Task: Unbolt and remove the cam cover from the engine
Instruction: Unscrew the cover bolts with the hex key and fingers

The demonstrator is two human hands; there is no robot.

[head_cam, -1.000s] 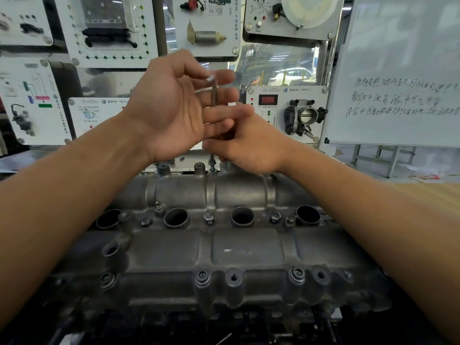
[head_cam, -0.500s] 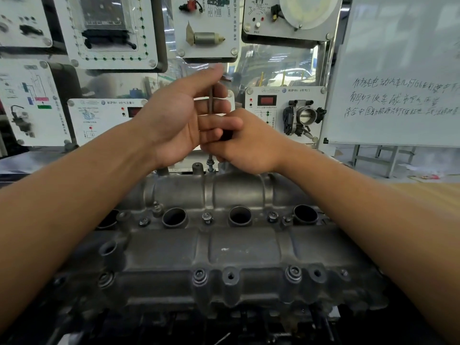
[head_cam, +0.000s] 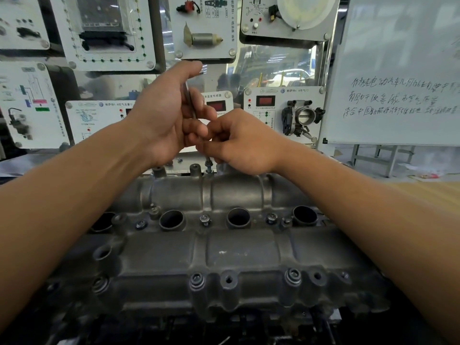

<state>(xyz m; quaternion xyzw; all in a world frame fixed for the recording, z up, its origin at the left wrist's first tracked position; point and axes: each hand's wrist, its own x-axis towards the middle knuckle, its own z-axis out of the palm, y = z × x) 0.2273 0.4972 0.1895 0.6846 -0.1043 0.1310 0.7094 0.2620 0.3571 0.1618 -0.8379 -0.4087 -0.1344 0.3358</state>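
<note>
Cam cover (head_cam: 239,257) lies bolted in place across the lower half of the view, its long axis running left to right; the bolt (head_cam: 208,167) being worked stands proud at the cover's far edge, near the middle, directly below the fingers (head_cam: 216,150); a thin metal key (head_cam: 190,105) rises from it almost upright, its top leaning slightly left; the right hand (head_cam: 245,145) is the nearer to the bolt, pinching the key's lower shaft just above the bolt head; the left hand (head_cam: 161,120) sits higher, curled round the upper shaft, thumb by the bent top end; the coming move is probably a twist about that upright axis, then a lift straight up; other bolts (head_cam: 204,219) sit seated along the middle row and near edge, so removal looks some way off.
</note>
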